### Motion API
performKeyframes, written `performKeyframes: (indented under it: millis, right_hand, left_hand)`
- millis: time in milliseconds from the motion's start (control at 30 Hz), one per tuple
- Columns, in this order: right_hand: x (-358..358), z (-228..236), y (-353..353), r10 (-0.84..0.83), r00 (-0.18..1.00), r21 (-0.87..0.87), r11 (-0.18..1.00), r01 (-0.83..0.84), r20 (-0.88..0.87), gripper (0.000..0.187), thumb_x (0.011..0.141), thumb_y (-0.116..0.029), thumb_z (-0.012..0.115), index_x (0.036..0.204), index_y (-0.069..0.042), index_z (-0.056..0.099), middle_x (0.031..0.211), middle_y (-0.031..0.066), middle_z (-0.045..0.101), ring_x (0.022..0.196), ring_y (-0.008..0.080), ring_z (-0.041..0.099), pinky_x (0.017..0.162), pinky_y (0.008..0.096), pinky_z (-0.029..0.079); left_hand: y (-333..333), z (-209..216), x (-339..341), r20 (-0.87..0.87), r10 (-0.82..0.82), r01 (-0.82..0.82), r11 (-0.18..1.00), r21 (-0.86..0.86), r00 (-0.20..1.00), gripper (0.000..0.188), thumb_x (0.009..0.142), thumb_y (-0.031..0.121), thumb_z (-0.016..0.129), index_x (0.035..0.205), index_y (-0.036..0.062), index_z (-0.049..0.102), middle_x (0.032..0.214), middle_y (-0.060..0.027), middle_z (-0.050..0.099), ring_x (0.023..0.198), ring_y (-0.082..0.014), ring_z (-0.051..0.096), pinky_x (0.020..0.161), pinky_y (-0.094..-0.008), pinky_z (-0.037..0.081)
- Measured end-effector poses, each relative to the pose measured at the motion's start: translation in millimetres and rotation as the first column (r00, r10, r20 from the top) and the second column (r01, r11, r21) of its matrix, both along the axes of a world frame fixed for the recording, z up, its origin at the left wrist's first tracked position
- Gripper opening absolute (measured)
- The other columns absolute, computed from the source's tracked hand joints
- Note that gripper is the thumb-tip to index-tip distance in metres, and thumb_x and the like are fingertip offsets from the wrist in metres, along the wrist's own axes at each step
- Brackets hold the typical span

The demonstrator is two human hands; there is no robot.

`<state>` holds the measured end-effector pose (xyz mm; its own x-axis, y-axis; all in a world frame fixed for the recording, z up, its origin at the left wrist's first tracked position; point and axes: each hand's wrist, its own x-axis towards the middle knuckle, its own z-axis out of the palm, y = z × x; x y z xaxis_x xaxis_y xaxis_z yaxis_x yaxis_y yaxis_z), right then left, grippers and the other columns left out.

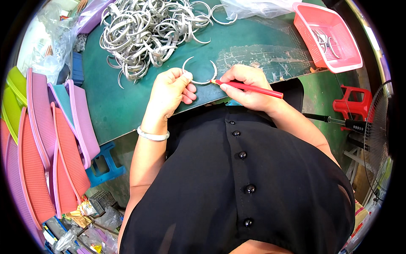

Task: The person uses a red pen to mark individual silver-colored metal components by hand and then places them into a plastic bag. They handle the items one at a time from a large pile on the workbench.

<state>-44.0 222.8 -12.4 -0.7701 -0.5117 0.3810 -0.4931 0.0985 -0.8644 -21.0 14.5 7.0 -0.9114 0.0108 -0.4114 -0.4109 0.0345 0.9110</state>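
My left hand pinches a thin, silvery open ring, shaped like a bangle with a gap on its far side. A red pencil is gripped in my right hand. Its pale sharpened tip touches the lower right part of the ring. Both hands are over the front edge of the green table. Beyond my left hand lies a large tangled pile of similar silvery open rings.
A pink plastic basket at the far right holds several rings. Clear plastic bags lie at the back. Stacked coloured baskets and a blue stool stand left. On the right are a red stool and a fan.
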Motion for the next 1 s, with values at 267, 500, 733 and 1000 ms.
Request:
performKeyframes:
  millis: [267, 500, 733, 1000]
  right_hand:
    - [-4.0, -4.5, 3.5, 0.073, 0.992, 0.056, 0.996, -0.067, -0.103, 0.009, 0.07, -0.005, 0.064, 0.077, -0.002, 0.059, 0.071, 0.0088, 0.06, 0.065, 0.0182, 0.058, 0.057, 0.0259, 0.045]
    - [-2.0, 5.5, 4.9, 0.058, 0.997, 0.022, 0.998, -0.06, 0.056, 0.006, 0.073, -0.004, 0.063, 0.077, -0.002, 0.059, 0.072, 0.0062, 0.061, 0.063, 0.0116, 0.056, 0.055, 0.0234, 0.043]
    - [-1.0, -1.2, 2.5, -0.081, 0.977, -0.188, 0.975, 0.119, 0.195, 0.013, 0.082, -0.008, 0.056, 0.093, -0.001, 0.057, 0.081, 0.0054, 0.061, 0.068, 0.0076, 0.055, 0.062, 0.0212, 0.044]
    - [-8.6, 3.2, 2.8, -0.016, 0.923, -0.286, 0.948, 0.136, 0.384, 0.023, 0.086, -0.013, 0.052, 0.106, -0.002, 0.054, 0.087, 0.0063, 0.061, 0.072, 0.0077, 0.053, 0.065, 0.0209, 0.044]
  left_hand:
    - [0.4, 0.4, 0.7, -0.011, -0.006, 0.006, 1.0, -0.007, 1.0, 0.015, 0.087, 0.012, 0.05, 0.082, -0.001, 0.053, 0.063, -0.0079, 0.057, 0.048, -0.0123, 0.056, 0.043, -0.0212, 0.045]
    - [1.1, -1.2, 1.9, -0.021, 0.0, 0.0, 1.0, -0.006, 1.0, 0.013, 0.087, 0.011, 0.05, 0.082, -0.0003, 0.053, 0.063, -0.0072, 0.057, 0.049, -0.0118, 0.055, 0.044, -0.0211, 0.045]
    - [-0.2, -4.3, 4.3, -0.07, 0.022, -0.019, 0.999, 0.037, 0.997, 0.014, 0.088, 0.012, 0.05, 0.082, -0.0001, 0.053, 0.068, -0.0083, 0.058, 0.053, -0.0126, 0.057, 0.047, -0.0214, 0.047]
    - [2.2, -7.0, 15.2, -0.215, 0.179, -0.116, 0.954, 0.276, 0.96, 0.017, 0.089, 0.019, 0.051, 0.085, 0.003, 0.054, 0.071, -0.008, 0.06, 0.057, -0.0133, 0.059, 0.05, -0.0221, 0.048]
